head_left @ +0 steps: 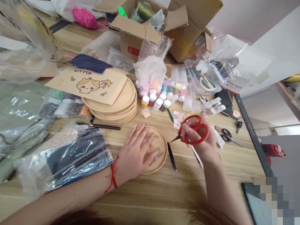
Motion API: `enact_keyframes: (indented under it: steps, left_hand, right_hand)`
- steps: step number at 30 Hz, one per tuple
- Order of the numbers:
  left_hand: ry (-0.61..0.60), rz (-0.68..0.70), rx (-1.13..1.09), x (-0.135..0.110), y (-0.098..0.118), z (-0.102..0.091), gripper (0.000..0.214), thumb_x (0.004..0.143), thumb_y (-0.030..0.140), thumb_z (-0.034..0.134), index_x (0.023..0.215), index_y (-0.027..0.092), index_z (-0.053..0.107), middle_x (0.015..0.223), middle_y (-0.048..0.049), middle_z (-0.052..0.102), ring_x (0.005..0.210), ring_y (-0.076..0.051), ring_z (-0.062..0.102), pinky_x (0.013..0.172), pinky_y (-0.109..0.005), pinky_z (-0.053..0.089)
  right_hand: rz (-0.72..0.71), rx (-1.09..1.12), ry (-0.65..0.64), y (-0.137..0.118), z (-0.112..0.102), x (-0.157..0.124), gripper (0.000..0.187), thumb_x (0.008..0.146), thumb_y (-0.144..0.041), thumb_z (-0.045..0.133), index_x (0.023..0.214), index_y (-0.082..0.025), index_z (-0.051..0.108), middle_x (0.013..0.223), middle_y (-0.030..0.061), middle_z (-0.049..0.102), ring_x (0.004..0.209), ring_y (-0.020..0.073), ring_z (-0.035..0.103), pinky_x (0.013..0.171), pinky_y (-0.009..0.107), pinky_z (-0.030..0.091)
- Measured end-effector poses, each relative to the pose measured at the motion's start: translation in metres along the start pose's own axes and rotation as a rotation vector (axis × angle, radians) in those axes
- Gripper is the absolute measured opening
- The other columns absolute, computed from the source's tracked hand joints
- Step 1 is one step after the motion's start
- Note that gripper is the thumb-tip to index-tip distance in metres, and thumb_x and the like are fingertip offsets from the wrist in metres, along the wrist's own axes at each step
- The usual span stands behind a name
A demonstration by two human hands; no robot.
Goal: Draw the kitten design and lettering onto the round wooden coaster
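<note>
Left hand (136, 153): grip spread, palm flat on the round engraved wooden disc (161, 151), which lies on the desk (164, 193), centre front. Right hand (202, 145): grip closed through the handles of the red scissors (195, 142), blades together, tip just beside the disc's right edge. Black tweezers (172, 156) lie beside the disc, below the scissors.

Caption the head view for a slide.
Left hand pressed flat on a round wooden plaque, right hand holding red scissors beside it on a cluttered craft table.
</note>
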State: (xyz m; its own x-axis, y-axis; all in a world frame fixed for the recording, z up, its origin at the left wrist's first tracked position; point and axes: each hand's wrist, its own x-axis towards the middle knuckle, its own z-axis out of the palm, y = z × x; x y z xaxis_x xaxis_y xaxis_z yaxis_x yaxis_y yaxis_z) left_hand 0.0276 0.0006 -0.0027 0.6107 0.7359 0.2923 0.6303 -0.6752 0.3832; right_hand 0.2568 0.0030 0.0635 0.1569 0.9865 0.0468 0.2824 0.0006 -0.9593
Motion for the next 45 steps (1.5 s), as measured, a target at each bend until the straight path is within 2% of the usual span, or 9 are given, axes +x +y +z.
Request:
enact_keyframes:
  steps: [3, 7, 12, 22, 34, 45]
  left_hand:
    - [-0.002, -0.002, -0.006, 0.000, 0.000, 0.001, 0.052, 0.093, 0.037, 0.052, 0.140, 0.013, 0.049, 0.151, -0.0170, 0.041, 0.143, -0.032, 0.032, 0.118, -0.056, 0.029]
    - [-0.004, -0.001, -0.008, 0.000, 0.000, 0.000, 0.052, 0.093, 0.038, 0.052, 0.139, 0.013, 0.050, 0.151, -0.0170, 0.041, 0.143, -0.033, 0.032, 0.118, -0.055, 0.028]
    - [-0.017, 0.005, 0.004, 0.000, 0.000, 0.000, 0.054, 0.094, 0.039, 0.051, 0.140, 0.011, 0.048, 0.150, -0.0181, 0.041, 0.143, -0.033, 0.032, 0.119, -0.055, 0.027]
    - [-0.031, -0.004, -0.001, 0.000, 0.000, -0.001, 0.055, 0.094, 0.039, 0.050, 0.142, 0.013, 0.046, 0.152, -0.0168, 0.039, 0.144, -0.032, 0.031, 0.119, -0.055, 0.026]
    - [-0.047, -0.001, 0.024, 0.000, 0.000, 0.001, 0.056, 0.096, 0.041, 0.048, 0.142, 0.009, 0.046, 0.153, -0.0189, 0.036, 0.145, -0.032, 0.029, 0.121, -0.053, 0.024]
    - [-0.034, -0.001, 0.014, 0.000, -0.001, 0.001, 0.055, 0.096, 0.041, 0.048, 0.141, 0.009, 0.049, 0.152, -0.0189, 0.037, 0.144, -0.032, 0.030, 0.121, -0.053, 0.025]
  right_hand:
    - [-0.074, 0.098, -0.140, 0.004, 0.018, 0.006, 0.038, 0.073, -0.051, 0.075, 0.084, -0.023, 0.052, 0.075, 0.0002, 0.061, 0.059, 0.0141, 0.056, 0.052, 0.028, 0.049]
    - [-0.096, 0.071, -0.221, 0.010, 0.029, 0.015, 0.029, 0.080, -0.047, 0.070, 0.080, -0.023, 0.055, 0.074, 0.0004, 0.062, 0.059, 0.0141, 0.057, 0.053, 0.029, 0.050]
    - [-0.199, -0.051, -0.158, 0.014, 0.031, 0.017, 0.019, 0.084, -0.035, 0.068, 0.072, -0.022, 0.059, 0.063, -0.0017, 0.061, 0.054, 0.0134, 0.055, 0.053, 0.028, 0.047]
    - [-0.259, -0.112, -0.165, 0.025, 0.037, 0.015, 0.013, 0.087, -0.029, 0.064, 0.076, -0.022, 0.062, 0.068, -0.0014, 0.064, 0.057, 0.0136, 0.055, 0.056, 0.028, 0.046]
    - [-0.288, -0.077, -0.191, 0.027, 0.037, 0.016, 0.015, 0.085, -0.033, 0.069, 0.077, -0.022, 0.063, 0.065, -0.0012, 0.059, 0.056, 0.0134, 0.055, 0.053, 0.027, 0.045]
    - [-0.395, -0.119, -0.193, 0.023, 0.038, 0.016, 0.016, 0.085, -0.031, 0.069, 0.074, -0.022, 0.062, 0.065, -0.0009, 0.061, 0.058, 0.0133, 0.056, 0.054, 0.026, 0.047]
